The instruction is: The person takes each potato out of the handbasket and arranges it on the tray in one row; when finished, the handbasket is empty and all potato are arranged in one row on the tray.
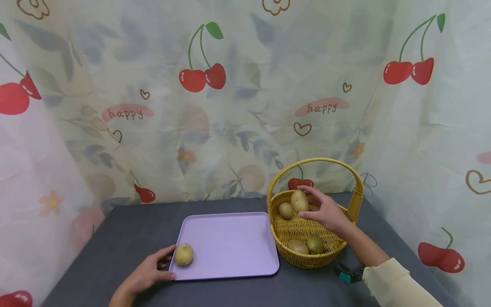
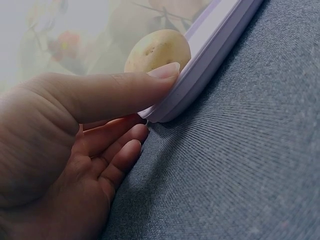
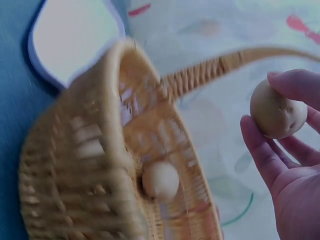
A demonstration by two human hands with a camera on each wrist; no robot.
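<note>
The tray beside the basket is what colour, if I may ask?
The tray is plain light purple; it shows best in the head view.

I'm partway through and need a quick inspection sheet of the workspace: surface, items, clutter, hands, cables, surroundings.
Surface: dark grey tabletop.
Tray: flat on the tabletop, one potato near its left edge.
Basket: upright, right of the tray, handle up; holds a brown round item, a tan one and a greenish one.
Clutter: black-and-teal device by the right sleeve; whether worn or lying loose, cannot tell.
Left hand: touches the tray's left edge.
Right hand: holds a second potato, apart from the basket.
Cables: nothing seen.
Surroundings: cherry-print curtain behind and at both sides.
</note>
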